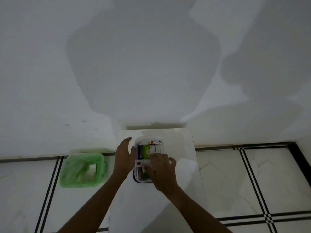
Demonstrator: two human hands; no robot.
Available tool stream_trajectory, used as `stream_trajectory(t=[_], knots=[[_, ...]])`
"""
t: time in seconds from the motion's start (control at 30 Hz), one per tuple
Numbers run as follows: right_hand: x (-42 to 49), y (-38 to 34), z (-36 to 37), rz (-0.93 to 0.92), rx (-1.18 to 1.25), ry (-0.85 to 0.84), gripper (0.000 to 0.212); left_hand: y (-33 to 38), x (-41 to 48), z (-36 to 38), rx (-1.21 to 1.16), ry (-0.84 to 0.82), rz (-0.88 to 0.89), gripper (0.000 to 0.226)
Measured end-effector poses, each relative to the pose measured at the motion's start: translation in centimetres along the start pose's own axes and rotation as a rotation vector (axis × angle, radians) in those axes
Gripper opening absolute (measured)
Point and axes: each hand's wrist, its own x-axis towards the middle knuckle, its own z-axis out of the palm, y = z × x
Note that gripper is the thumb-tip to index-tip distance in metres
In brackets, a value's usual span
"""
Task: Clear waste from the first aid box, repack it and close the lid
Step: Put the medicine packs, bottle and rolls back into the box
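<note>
A clear plastic first aid box (161, 142) stands on a small white table (178, 142) against the wall. Inside it I see a lime green item (145, 151), white labelled packets (155, 148), a tube with a red mark (152, 142) and a dark blue item along the left wall. My left hand (124, 157) is open beside the box, thumb against its left wall. My right hand (161, 170) lies flat over the near half of the box, fingers spread on the contents and blurred. Whether a lid is on the box I cannot tell.
A bin lined with a green bag (83, 169) stands on the tiled floor left of the table, holding some pale waste. A dark edge (135, 179) shows under the box's near-left corner. The white wall rises right behind the table.
</note>
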Motion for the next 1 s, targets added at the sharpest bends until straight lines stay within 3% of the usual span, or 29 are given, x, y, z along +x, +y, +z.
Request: stream_trajectory(t=[0.1, 0.17, 0.27, 0.37, 0.5, 0.67, 0.8, 1.0], knots=[[0.2, 1.4, -0.2, 0.228, 0.318, 0.118, 0.020, -0.9, -0.8, 0.4, -0.051, -0.160, -0.179, 0.050], [0.7, 2.8, -0.2, 0.476, 0.479, 0.148, 0.017, -1.2, -1.0, 0.7, -0.064, -0.215, -0.246, 0.049], [1.2, 5.3, 0.6, 0.745, 0.593, -0.055, 0.017, -1.4, -1.3, 1.1, -0.055, -0.255, -0.288, 0.045], [1.3, 6.5, 1.4, 0.737, 0.576, -0.247, 0.005, -1.2, -1.3, 1.2, -0.005, -0.316, -0.211, 0.037], [1.1, 6.4, 2.1, 0.666, 0.446, -0.337, 0.040, -1.5, -1.1, 0.2, 0.071, -0.345, -0.111, 0.018], [1.9, 5.2, 3.2, 0.668, 0.403, -0.439, 0.047, -2.1, -1.9, -2.5, 0.067, -0.318, -0.070, 0.014], [1.9, 4.6, 5.0, 0.671, 0.381, -0.435, 0.036, -3.0, -2.7, -4.8, 0.001, -0.279, -0.159, 0.016], [1.9, 5.4, 5.0, 0.752, 0.523, -0.372, 0.043, -4.3, -3.1, -6.1, -0.016, -0.254, -0.200, 0.025]])
